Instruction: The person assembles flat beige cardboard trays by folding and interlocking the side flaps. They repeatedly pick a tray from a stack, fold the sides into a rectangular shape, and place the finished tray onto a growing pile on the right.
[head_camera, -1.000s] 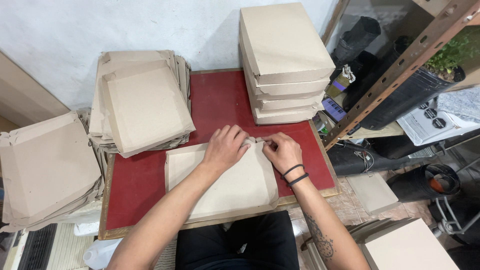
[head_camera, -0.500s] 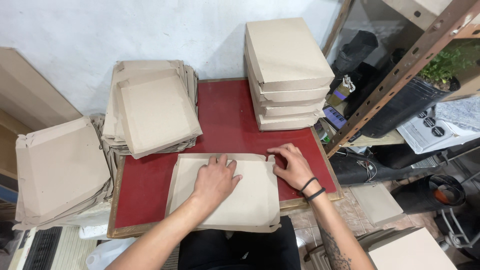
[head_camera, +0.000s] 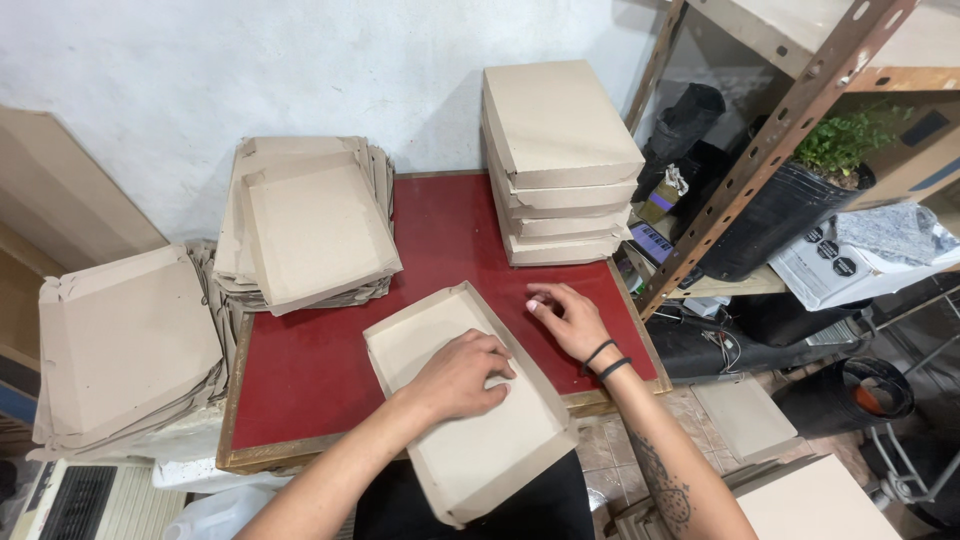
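Our left hand (head_camera: 462, 378) presses flat, fingers spread, inside the shallow brown cardboard tray (head_camera: 465, 400); its long axis runs diagonally toward us. Our right hand (head_camera: 568, 318) rests open just beside its right wall.

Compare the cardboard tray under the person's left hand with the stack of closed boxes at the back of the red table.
The shallow open brown cardboard tray lies single, skewed, overhanging the red tabletop's near edge; the stack of closed brown cardboard boxes sits square by the wall. The tray shows its inside, with low raised walls; the boxes are lidded. The left hand presses inside the tray; the right hand rests beside it; neither touches the stack. Both are plain brown cardboard.
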